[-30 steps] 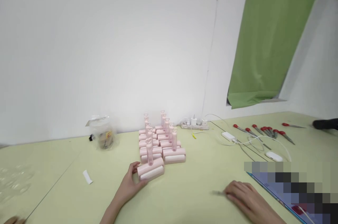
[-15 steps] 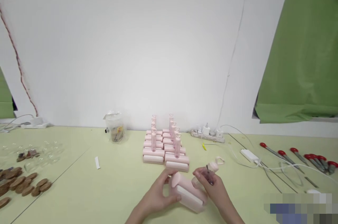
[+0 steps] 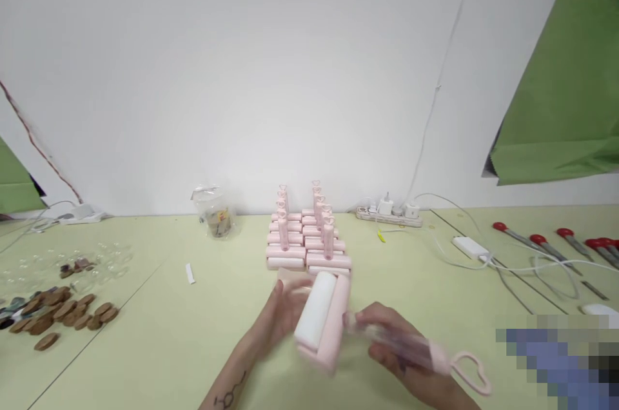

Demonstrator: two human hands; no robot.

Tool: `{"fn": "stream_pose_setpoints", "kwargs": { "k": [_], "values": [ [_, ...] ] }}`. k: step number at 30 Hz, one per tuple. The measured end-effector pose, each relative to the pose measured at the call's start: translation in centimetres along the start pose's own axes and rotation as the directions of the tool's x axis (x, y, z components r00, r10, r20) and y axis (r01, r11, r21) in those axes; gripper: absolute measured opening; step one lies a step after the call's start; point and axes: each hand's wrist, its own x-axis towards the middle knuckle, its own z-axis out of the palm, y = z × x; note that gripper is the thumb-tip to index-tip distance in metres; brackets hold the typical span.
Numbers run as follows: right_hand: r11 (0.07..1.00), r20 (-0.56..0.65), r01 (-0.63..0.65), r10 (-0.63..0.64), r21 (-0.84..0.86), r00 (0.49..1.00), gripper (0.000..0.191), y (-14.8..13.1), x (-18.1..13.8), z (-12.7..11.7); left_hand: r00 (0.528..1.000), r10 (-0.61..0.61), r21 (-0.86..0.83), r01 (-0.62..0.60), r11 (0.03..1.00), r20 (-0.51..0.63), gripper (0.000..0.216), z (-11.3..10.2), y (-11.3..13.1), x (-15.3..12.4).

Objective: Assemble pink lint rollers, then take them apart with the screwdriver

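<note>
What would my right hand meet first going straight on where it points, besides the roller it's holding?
Most likely your left hand, just past the head of the pink roller in your right hand, though blur leaves the depth unclear.

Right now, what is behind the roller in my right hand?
Two rows of pink rollers; the held roller covers the tabletop directly behind it, and perhaps part of the left hand.

From my end of the feed I can read no text, brand or number; the yellow label (image 3: 223,214) on the clear bag (image 3: 207,195) is too small, and the dark line drawing (image 3: 228,395) on the left forearm (image 3: 242,358) spells no word I can make out.
</note>
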Motion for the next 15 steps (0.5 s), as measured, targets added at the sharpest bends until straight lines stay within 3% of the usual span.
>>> {"fn": "stream_pose_setpoints", "kwargs": {
  "k": [2, 4, 6, 8, 9, 11, 13, 15],
  "values": [
    [0.997, 0.212, -0.026, 0.042, -0.078, 0.976, 0.026, -0.3, 0.2, 0.0, 0.950, -0.260, -0.198, 0.292, 0.936, 0.176, 0.067, 1.8, -0.5, -0.4],
    [0.958, 0.298, -0.077, 0.162, -0.275, 0.941, 0.029, 0.0, 0.4, -0.8, 0.926, -0.363, -0.238, 0.378, 0.895, 0.104, 0.051, 2.7, -1.1, -0.7],
    [0.850, 0.198, -0.141, 0.274, -0.508, 0.941, 0.028, 1.0, 0.6, -2.2, 0.946, -0.313, -0.227, 0.287, 0.931, -0.087, 0.038, 2.8, -1.4, -0.7],
    [0.729, -0.039, -0.276, 0.324, -0.626, 0.945, 0.028, 2.3, 0.7, -3.6, 0.951, -0.214, -0.222, 0.164, 0.961, -0.223, 0.030, 2.3, -1.3, -0.6],
    [0.701, -0.164, -0.363, 0.336, -0.614, 0.928, 0.029, 2.9, 0.8, -4.1, 0.948, -0.172, -0.230, 0.111, 0.967, -0.269, 0.028, 2.0, -1.1, -0.5],
    [0.751, -0.323, -0.479, 0.362, -0.455, 0.874, 0.036, 3.5, 0.9, -4.4, 0.934, -0.113, -0.244, 0.029, 0.969, -0.339, 0.029, 1.6, -0.7, -0.5],
    [0.851, -0.303, -0.474, 0.402, -0.224, 0.864, 0.048, 3.4, 1.1, -3.7, 0.932, -0.075, -0.234, -0.011, 0.972, -0.356, 0.032, 1.5, -0.5, -0.6],
    [0.893, -0.201, -0.449, 0.432, -0.043, 0.879, 0.055, 2.9, 1.2, -2.5, 0.941, -0.053, -0.206, -0.018, 0.978, -0.333, 0.035, 1.7, -0.6, -0.8]
  ]
}}
